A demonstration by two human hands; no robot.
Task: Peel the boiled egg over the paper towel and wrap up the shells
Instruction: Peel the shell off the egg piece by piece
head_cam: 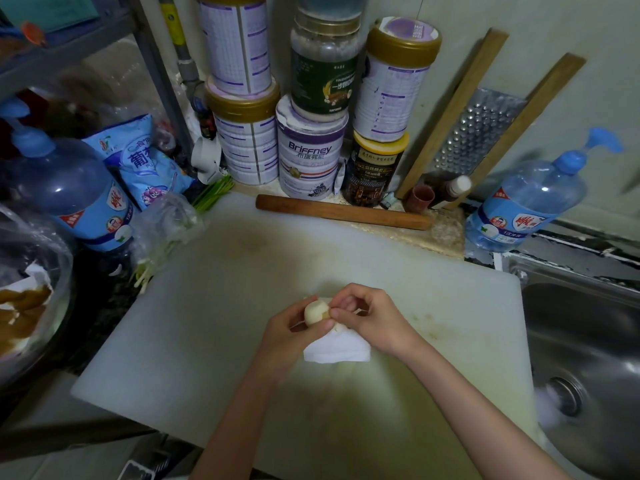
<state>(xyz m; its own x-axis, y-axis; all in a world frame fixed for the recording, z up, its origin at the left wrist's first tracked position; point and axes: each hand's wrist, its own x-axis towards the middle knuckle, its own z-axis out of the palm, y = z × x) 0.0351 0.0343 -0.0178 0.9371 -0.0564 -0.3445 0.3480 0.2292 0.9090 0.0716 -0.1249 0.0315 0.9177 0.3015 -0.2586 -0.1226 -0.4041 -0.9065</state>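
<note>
A pale boiled egg (316,312) is held just above the white paper towel (337,348), which lies on the white cutting board (207,323). My left hand (287,336) grips the egg from the left and below. My right hand (369,318) comes in from the right, its thumb and fingertips pinching at a brownish bit of shell on the egg's right side. Most of the visible egg surface looks smooth and whitish. The far part of the towel is hidden under my hands.
A wooden rolling pin (343,212) lies at the board's far edge before stacked tins (308,150). A steel sink (585,358) sits to the right, with a blue pump bottle (526,206) behind it. Another blue bottle (69,192), bags and greens (166,244) crowd the left.
</note>
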